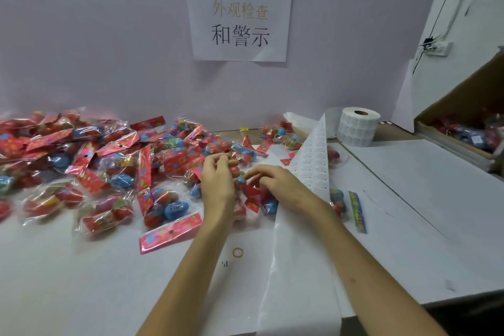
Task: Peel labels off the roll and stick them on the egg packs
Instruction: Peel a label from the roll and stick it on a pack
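- Looking down in the head view, we find our left hand (218, 183) with its fingers (226, 161) curled tight on the far end of a clear film egg pack with a red flowered card header (252, 195). The pack lies on the white table (81, 267) between our two hands.
- Our right hand (276, 185) sits just beside that pack on its right, fingers bent down towards it. We cannot tell whether they pinch a label or only touch the film.
- The white label strip (317, 161) runs from near to far under our right forearm. It leads up to the white paper label roll (357, 124), standing on end far right.
- The strip thus lies just right of our right fingers, so we judge that hand the nearer one for the next peel.
- A heap of similar egg packs (109, 166) spreads to the left, reaching up to our left hand.
- The brown cardboard box (463, 103) at the far right holds more packs, and one of them shows a small white patch.
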A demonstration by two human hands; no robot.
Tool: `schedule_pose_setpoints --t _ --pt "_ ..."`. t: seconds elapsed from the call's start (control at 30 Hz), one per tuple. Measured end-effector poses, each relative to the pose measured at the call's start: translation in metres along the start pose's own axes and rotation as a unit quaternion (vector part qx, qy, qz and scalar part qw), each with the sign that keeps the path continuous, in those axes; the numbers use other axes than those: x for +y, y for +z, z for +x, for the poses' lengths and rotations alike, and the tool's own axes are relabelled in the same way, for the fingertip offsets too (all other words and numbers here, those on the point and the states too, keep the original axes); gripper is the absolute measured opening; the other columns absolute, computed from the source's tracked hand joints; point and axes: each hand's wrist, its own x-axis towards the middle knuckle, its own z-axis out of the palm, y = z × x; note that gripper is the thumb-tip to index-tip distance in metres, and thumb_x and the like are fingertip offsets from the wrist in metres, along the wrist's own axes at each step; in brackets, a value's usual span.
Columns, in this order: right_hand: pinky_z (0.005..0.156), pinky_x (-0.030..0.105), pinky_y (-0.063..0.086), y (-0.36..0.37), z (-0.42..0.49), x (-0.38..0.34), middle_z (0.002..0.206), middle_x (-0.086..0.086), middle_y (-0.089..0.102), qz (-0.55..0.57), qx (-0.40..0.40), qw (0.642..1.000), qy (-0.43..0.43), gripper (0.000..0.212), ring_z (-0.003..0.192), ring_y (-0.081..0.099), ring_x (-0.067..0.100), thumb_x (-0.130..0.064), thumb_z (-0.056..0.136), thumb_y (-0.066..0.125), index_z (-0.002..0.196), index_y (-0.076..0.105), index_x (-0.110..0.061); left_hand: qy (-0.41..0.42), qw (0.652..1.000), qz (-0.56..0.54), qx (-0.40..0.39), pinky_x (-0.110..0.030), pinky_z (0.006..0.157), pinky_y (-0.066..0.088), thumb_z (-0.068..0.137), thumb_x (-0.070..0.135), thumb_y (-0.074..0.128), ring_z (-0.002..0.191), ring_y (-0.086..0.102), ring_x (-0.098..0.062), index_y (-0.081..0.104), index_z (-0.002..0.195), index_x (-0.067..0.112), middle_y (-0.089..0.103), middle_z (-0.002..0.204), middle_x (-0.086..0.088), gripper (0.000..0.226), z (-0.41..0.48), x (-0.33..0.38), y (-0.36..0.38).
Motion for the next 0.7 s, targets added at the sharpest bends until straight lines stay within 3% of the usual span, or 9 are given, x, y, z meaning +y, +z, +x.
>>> schedule_pose_setpoints --t 0.13,0.43,0.53,0.63,0.7 --pt "0.100 0.037 0.053 -0.001 -0.003 0.001 0.114 -0.002 0.072 -0.015 -0.021 1.000 0.006 0.033 0.108 0.066 0.014 -0.010 0.096 0.050 0.113 0.073 -0.025 -0.002 1.000 0.003 -0.002 -0.037 0.085 0.056 0.110 0.026 0.036 0.102 0.067 -0.025 0.058 0.120 0.011 0.068 0.109 -0.007 0.028 -0.001 0.002 0.001" --pt "0.082 0.030 0.051 -0.001 -0.003 0.000 0.092 -0.005 0.065 -0.073 0.001 0.997 -0.019 0.017 0.087 0.059 0.015 -0.017 0.088 0.066 0.091 0.076 -0.030 -0.002 1.000 -0.005 -0.003 -0.027 0.070 0.053 0.110 0.024 0.037 0.089 0.064 -0.020 0.059 0.111 0.015 0.067 0.104 -0.007 0.023 -0.001 0.001 0.003" --pt "0.074 0.021 0.048 -0.002 -0.003 0.001 0.083 -0.012 0.061 -0.040 0.045 0.997 -0.042 0.019 0.079 0.057 0.007 -0.014 0.086 0.069 0.077 0.069 -0.031 -0.005 1.000 -0.010 -0.001 -0.027 0.071 0.052 0.110 0.023 0.037 0.091 0.064 -0.021 0.059 0.112 0.015 0.067 0.105 -0.009 0.023 0.000 0.001 0.002" --pt "0.069 0.012 0.048 -0.006 -0.002 0.002 0.082 -0.010 0.068 0.031 0.118 0.990 -0.068 0.021 0.076 0.062 0.001 -0.006 0.087 0.069 0.078 0.069 -0.025 -0.006 1.000 -0.007 -0.007 -0.032 0.078 0.054 0.109 0.025 0.040 0.099 0.066 -0.025 0.059 0.115 0.014 0.067 0.109 -0.010 0.023 -0.001 0.001 0.002" --pt "0.070 0.021 0.056 -0.011 0.000 0.002 0.084 -0.008 0.070 0.083 0.176 0.978 -0.078 0.016 0.076 0.064 0.004 -0.003 0.090 0.068 0.084 0.071 -0.018 0.000 1.000 -0.009 -0.019 -0.037 0.083 0.054 0.108 0.026 0.044 0.104 0.066 -0.027 0.059 0.113 0.016 0.067 0.112 -0.009 0.019 -0.002 0.003 0.002"
